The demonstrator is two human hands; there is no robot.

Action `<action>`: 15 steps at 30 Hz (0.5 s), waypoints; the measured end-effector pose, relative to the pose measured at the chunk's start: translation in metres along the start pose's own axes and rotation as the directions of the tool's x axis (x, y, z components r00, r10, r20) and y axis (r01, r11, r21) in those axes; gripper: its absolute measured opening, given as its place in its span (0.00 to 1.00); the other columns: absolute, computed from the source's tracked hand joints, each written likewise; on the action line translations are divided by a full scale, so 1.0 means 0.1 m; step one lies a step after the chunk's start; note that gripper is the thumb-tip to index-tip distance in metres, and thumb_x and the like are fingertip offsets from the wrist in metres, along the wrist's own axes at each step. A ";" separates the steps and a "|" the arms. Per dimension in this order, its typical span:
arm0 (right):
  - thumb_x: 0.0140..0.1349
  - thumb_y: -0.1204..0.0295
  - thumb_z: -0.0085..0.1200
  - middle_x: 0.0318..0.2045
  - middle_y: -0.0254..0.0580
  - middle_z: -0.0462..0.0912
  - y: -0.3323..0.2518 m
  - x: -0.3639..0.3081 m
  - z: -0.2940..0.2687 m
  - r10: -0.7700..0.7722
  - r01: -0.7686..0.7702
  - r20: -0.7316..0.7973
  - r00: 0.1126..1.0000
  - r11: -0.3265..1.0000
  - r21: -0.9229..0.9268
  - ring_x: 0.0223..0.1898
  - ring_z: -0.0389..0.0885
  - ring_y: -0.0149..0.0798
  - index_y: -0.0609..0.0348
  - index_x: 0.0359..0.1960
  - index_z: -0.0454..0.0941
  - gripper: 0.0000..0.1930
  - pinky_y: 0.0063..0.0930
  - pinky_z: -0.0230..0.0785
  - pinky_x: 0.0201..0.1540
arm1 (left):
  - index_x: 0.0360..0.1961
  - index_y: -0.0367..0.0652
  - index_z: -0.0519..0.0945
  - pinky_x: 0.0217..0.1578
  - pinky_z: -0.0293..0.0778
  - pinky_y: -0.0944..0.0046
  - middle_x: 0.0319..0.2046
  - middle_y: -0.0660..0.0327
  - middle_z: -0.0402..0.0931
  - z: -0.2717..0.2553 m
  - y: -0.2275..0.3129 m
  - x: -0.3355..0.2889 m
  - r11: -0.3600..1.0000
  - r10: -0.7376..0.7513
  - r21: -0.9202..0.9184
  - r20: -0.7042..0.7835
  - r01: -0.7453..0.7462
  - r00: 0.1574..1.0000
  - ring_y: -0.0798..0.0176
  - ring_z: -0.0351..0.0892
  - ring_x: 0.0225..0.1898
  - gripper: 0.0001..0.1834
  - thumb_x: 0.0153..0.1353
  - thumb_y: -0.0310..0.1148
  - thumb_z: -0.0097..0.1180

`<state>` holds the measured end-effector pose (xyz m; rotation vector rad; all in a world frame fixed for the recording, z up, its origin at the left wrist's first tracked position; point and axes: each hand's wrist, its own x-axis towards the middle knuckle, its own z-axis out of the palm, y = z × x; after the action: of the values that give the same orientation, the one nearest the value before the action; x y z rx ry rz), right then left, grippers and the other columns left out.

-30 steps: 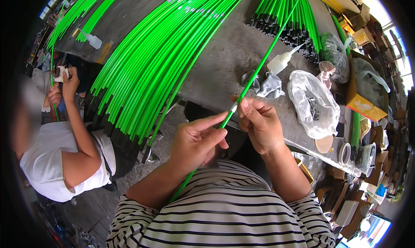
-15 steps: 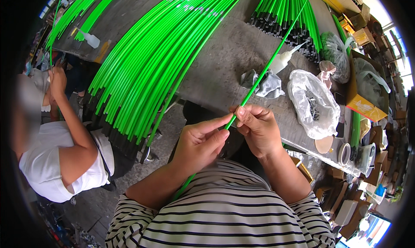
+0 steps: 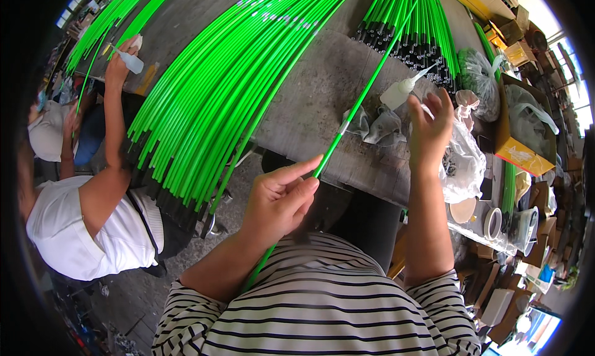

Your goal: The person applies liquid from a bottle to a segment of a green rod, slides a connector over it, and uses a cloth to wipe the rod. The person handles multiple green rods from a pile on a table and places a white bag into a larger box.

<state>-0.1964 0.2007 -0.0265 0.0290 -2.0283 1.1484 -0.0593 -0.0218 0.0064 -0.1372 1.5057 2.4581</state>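
My left hand point(image 3: 282, 201) pinches a long thin green rod point(image 3: 365, 95) between thumb and fingers. The rod slants from beside my left forearm up to the far right over the table. A pale band point(image 3: 344, 128) shows on it just above my fingertips. My right hand point(image 3: 432, 129) is off the rod, fingers spread and holding nothing. It hovers beside a white squeeze bottle point(image 3: 396, 94) with a long nozzle, which lies on the table. My hand partly hides a clear plastic bag point(image 3: 465, 176) of small dark pieces. Crumpled grey cloth or plastic point(image 3: 385, 128) lies left of that hand.
A broad bundle of green rods with black ends point(image 3: 229, 89) overhangs the table point(image 3: 297, 108) on the left. Another bundle point(image 3: 409, 21) lies at the far side. A yellow box point(image 3: 524, 148) and tape roll point(image 3: 493, 222) are right. At left, a co-worker's hand point(image 3: 121, 58) reaches another bottle.
My right hand has let go of the rod and moved right, toward the bottle and bag. My left hand keeps its pinch. The co-worker's hand has moved up to the other bottle.
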 end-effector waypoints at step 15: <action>0.54 0.65 0.57 0.28 0.38 0.75 -0.73 -0.25 -0.70 0.140 -0.235 0.473 0.870 0.960 0.149 0.31 0.75 0.29 0.69 0.41 0.72 0.19 0.18 0.66 0.32 | 0.51 0.41 0.72 0.08 0.55 0.78 0.21 0.69 0.67 -0.06 0.04 0.14 0.970 0.068 0.238 -0.097 -0.044 0.993 0.81 0.61 0.11 0.21 0.53 0.22 0.55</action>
<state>-0.1082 0.2005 0.0292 0.2292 -2.3535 1.5903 -0.0740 -0.0269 0.0044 -0.1829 1.8564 2.3231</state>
